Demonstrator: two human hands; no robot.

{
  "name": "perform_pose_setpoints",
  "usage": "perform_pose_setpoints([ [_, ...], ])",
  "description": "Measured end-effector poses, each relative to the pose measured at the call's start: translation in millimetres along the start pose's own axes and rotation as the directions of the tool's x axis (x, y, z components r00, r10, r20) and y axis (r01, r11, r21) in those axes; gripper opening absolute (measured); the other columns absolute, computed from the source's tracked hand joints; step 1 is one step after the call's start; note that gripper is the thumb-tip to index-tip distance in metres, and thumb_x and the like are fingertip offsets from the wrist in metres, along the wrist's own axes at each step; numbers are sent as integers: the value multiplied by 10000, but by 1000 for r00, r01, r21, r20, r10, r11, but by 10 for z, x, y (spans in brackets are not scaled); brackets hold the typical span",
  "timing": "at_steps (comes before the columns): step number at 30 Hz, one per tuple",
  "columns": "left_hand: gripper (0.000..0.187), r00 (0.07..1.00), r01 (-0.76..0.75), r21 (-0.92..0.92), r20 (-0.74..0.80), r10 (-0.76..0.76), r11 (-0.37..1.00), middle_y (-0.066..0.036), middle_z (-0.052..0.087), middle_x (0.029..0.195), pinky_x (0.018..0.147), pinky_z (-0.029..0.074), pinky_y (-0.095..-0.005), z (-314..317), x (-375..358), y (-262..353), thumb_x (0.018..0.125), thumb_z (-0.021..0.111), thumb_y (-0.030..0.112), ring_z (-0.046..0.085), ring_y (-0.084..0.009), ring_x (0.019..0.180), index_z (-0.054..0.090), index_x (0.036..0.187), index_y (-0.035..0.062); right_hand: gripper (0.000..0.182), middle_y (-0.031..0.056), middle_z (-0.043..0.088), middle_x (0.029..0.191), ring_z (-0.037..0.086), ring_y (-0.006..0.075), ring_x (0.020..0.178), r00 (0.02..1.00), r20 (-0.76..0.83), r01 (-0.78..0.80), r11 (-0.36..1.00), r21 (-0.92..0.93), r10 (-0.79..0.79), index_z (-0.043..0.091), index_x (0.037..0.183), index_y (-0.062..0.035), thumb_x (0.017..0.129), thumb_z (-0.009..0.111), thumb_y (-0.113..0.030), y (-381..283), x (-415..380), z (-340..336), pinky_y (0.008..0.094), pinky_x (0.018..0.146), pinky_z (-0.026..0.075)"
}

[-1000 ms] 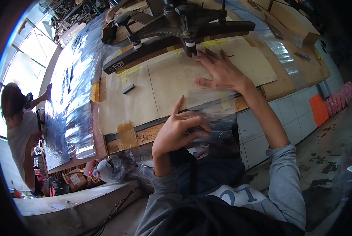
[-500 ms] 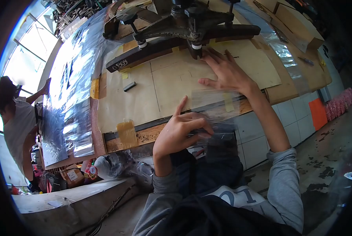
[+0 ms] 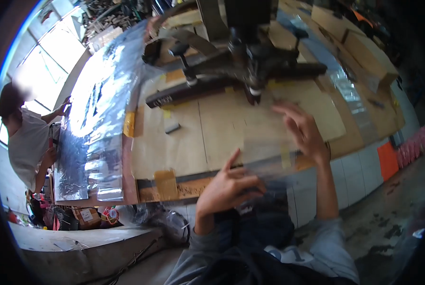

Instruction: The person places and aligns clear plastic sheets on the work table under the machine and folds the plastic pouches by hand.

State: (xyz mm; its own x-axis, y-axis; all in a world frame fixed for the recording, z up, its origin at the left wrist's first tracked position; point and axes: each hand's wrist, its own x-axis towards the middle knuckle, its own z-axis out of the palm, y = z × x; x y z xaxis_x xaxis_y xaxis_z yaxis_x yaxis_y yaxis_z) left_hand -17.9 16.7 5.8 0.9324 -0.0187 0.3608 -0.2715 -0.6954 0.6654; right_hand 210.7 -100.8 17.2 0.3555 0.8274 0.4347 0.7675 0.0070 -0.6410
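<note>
My left hand is at the near edge of the bench, its fingers pinched on a clear plastic bag and its index finger pointing up. The bag lies half on the brown cardboard bench top and half over its edge; motion blurs it. My right hand is lifted just above the cardboard at the bag's far right corner, fingers spread, holding nothing that I can see. A black machine arm stands on the bench just beyond my right hand.
Shiny silver foil sheets cover the bench's left part. A small black block lies on the cardboard. Another person in a white shirt works at the far left. Boxes and bags sit under the bench.
My right hand, pressed flat on the cardboard under the machine arm before, has lifted and drawn back toward me. My head has turned, shifting the whole view. My left hand keeps its grip on the bag.
</note>
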Motion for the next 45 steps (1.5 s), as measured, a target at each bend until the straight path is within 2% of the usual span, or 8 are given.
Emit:
perform_pose_setpoints([
  [4,109,995,45,32,83,-48,998,72,685,859,1170,139,-546,-16,-15,13,755,747,218,654,-127,946,695,850,223,684,215,619,1179,581,379,1111,997,-60,52,991,123,-45,633,1139,17,965,354,-583,-43,-120,1,443,1016,383],
  [8,96,993,-114,-5,25,115,993,48,636,742,1153,172,-595,-16,23,36,804,699,281,629,-149,771,678,886,235,735,214,622,1158,587,358,1096,998,42,34,998,47,-36,630,1153,2,945,328,-635,-103,-128,-30,463,1021,364],
  [10,99,991,-106,22,86,104,994,41,591,671,1147,176,-606,-16,22,35,811,692,285,626,-141,760,676,888,225,738,206,618,1163,575,341,1114,994,113,6,999,-33,-2,629,1164,-17,936,325,-651,-83,-152,-30,472,1031,346],
  [13,106,986,-123,-2,116,122,992,21,543,588,1146,175,-609,37,61,45,822,685,285,625,-143,743,672,898,212,709,163,602,1234,524,309,1212,1000,16,27,993,-114,-26,633,1173,-48,918,372,-656,-120,-127,45,506,1074,296],
  [18,100,979,-154,-35,128,157,987,-8,480,492,1148,164,-614,101,165,76,845,666,267,627,-161,722,662,912,192,618,89,571,1321,444,261,1320,985,171,61,972,-228,-21,648,1160,-71,876,518,-605,-81,-128,74,555,1125,214],
  [25,90,977,-96,-28,190,100,995,-6,561,600,1153,168,-602,80,166,84,836,663,245,658,-190,750,645,906,193,468,88,590,1304,448,264,1322,983,181,20,981,-194,16,676,1066,-67,839,654,-476,-94,-114,72,553,1134,203],
  [31,91,974,-79,-5,213,78,997,-6,575,621,1159,184,-575,66,168,90,831,663,245,664,-192,762,634,894,185,402,94,601,1294,448,290,1325,983,180,-11,987,-161,41,672,1090,-62,824,672,-363,-126,-110,62,532,1146,192],
  [45,107,976,-83,37,203,74,996,-6,591,619,1160,201,-558,44,176,109,830,659,250,668,-193,747,628,890,166,363,66,591,1308,437,256,1330,983,176,-30,987,-157,58,683,1059,-63,853,663,-361,-136,-113,61,535,1148,191],
])
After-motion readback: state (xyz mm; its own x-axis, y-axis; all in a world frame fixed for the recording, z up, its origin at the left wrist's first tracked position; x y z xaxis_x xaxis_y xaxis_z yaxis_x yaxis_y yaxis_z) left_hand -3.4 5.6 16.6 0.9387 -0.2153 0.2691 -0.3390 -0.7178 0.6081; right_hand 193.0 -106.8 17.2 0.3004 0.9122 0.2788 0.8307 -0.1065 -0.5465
